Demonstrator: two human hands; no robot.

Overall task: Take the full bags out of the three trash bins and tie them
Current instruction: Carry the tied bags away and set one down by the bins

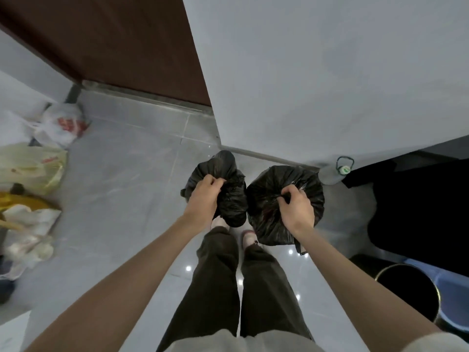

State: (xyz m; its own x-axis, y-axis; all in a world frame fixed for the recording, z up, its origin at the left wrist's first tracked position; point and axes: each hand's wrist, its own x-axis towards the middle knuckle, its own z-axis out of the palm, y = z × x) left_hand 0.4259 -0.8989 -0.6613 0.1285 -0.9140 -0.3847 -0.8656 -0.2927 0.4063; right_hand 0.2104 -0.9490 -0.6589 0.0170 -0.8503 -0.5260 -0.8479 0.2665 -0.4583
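Two full black bags, the narrow bag and the round bag, each gripped by the neck
Left hand curls tight round one bunched top, right hand pinches the other's puckered mouth, likely to keep the rubbish in for tying; both bags sit before the feet, the bin at the right looks dark inside

Soft, even light is filling the scene, probably coming from ceiling lamps that are glinting as small white spots on the glossy floor (mostly below centre). Shadows are falling faint. The wide lens is bending the wall edges; shopping bags at left are smearing, and the black bags are losing fold detail.
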